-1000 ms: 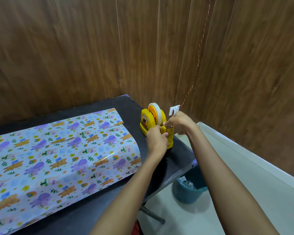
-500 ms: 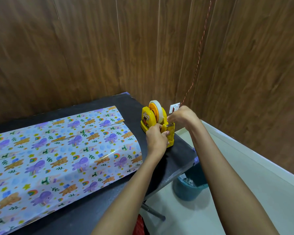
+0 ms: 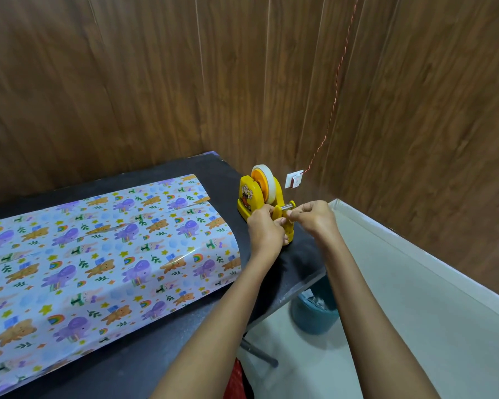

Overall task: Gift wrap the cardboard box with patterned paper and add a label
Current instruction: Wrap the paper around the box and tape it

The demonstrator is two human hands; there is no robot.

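Clasping yellow dispenser (image 3: 245, 203), tape roll (image 3: 268, 180) inside: left grip (image 3: 264, 230); right grip (image 3: 314, 217) pinching its cutter end.

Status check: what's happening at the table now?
Left hand holds tape dispenser; right hand pinches tape. Patterned paper lies beside, untouched. Nothing in the way.

Single head-worn wide-angle view, forward and down, close over the black table (image 3: 222, 174) corner.

Stretching both bare forearms forward, converging toward the wrists. Curling the left grip (image 3: 264, 228) with fingers wrapped inward, back of the hand up. Pinching with the right grip (image 3: 313, 216), thumb against fingertips (image 3: 296, 215), just beside the left.
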